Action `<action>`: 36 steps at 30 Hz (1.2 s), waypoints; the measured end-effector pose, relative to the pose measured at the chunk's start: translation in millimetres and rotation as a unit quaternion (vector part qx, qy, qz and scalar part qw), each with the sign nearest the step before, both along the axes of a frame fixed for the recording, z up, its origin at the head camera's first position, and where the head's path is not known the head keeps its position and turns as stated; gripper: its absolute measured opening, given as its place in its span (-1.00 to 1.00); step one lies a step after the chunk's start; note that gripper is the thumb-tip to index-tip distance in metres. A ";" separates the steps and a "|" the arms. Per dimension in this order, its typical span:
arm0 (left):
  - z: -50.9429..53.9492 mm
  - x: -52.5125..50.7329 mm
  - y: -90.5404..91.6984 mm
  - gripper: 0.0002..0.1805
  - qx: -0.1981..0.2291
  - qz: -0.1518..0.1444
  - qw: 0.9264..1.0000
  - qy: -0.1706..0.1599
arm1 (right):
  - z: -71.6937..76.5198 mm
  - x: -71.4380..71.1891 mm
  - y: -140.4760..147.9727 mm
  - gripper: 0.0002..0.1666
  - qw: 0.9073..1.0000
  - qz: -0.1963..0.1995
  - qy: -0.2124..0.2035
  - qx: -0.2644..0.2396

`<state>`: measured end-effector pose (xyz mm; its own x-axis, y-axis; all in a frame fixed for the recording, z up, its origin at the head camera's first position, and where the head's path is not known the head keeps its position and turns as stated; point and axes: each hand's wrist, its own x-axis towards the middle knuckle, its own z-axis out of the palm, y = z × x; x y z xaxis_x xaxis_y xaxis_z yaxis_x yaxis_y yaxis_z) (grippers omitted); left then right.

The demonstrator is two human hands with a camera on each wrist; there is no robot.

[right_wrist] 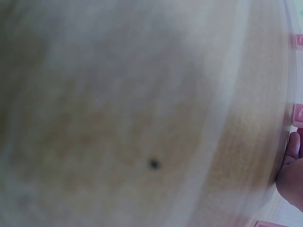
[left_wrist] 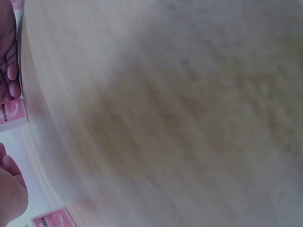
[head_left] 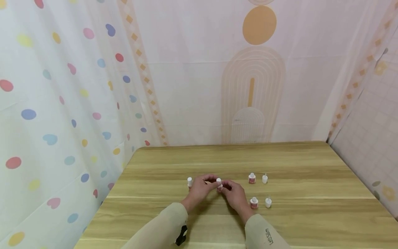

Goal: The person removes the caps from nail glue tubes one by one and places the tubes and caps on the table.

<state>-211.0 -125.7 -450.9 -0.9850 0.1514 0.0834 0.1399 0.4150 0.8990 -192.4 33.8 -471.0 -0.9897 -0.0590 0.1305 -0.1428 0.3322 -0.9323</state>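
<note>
A small white bottle with a pink-red label and a white cap stands between my two hands near the middle of the table. My left hand pinches it at the cap from the left. From the right, my right hand grips the bottle's lower body with thumb and fingers. Another capped bottle is just beyond my left hand, its lower part partly hidden. In the left wrist view a pink-labelled bottle touches the fingertips of a hand at the edge.
Right of my hands stand two uncapped bottles, one farther back and one nearer. Beside each, a white cap stands upside down with its stem upward: the far cap and the near cap. Patterned curtains surround the wooden table.
</note>
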 end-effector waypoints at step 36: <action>-4.7 -0.9 -0.8 -0.78 0.018 -0.013 0.999 0.032 | -1.6 0.8 -0.2 -0.86 1.000 -0.002 0.012 0.006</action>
<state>-211.9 -126.5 -455.5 -0.9730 0.1734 0.1526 0.2087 0.3772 0.9023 -191.6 33.6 -472.7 -0.9864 -0.0559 0.1544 -0.1642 0.3447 -0.9242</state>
